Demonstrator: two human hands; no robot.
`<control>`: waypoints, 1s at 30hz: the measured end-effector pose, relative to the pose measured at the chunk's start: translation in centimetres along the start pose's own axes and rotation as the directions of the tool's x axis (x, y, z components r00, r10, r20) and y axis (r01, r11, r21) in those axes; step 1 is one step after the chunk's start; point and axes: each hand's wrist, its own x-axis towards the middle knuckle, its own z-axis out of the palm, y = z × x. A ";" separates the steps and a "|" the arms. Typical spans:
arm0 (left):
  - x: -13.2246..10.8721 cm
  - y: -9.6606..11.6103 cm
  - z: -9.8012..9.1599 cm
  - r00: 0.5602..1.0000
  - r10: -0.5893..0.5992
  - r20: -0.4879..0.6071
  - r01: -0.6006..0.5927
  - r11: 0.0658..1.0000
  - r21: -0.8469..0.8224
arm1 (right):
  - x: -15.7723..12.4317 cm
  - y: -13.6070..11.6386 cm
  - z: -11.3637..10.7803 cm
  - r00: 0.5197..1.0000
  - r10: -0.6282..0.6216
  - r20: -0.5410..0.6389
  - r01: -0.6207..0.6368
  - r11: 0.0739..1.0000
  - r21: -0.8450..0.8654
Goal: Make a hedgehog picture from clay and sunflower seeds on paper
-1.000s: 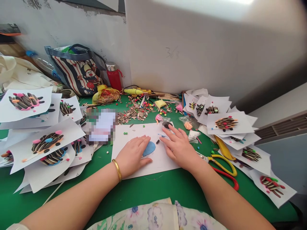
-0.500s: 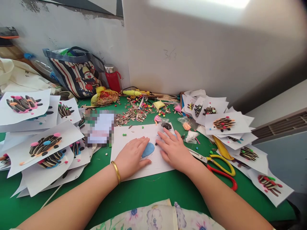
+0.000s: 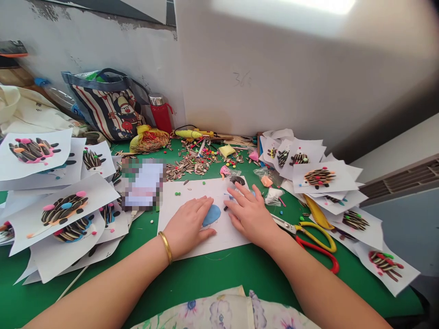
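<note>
Paper sheet (image 3: 185, 191) lay flat on the green tabletop (image 3: 206, 281), and one blue clay oval (image 3: 211, 215) sat on it, between two hands. The left hand (image 3: 189, 226), wearing one gold bangle (image 3: 166, 247), rested on the sheet, its fingers (image 3: 205, 208) lying flat and close together just beside the oval. The right hand (image 3: 252, 217) had its fingers (image 3: 240, 195) spread on the paper, and I could see no pinching. The clay seemed soft and light, so it would dent easily; the thin sheet was better taken at a bare edge. Nearby I counted one pair of scissors (image 3: 310, 240) and more than ten seed pictures (image 3: 320, 177).
</note>
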 end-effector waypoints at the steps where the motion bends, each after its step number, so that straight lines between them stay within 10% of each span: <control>1: 0.0 0.0 0.0 1.000 0.002 -0.004 -0.002 1.000 -0.003 | 0.0 0.0 0.0 1.000 -0.012 0.006 0.012 1.000 0.004; 17: -0.1 -0.1 0.1 1.000 0.016 -0.011 -0.015 1.000 0.005 | -0.4 0.2 0.1 0.986 -0.038 0.162 0.043 0.999 -0.023; 30: -0.3 0.9 -0.5 1.000 -0.019 0.007 0.018 0.997 0.080 | -0.5 5.4 -1.7 0.926 0.276 -0.259 -0.253 0.960 0.118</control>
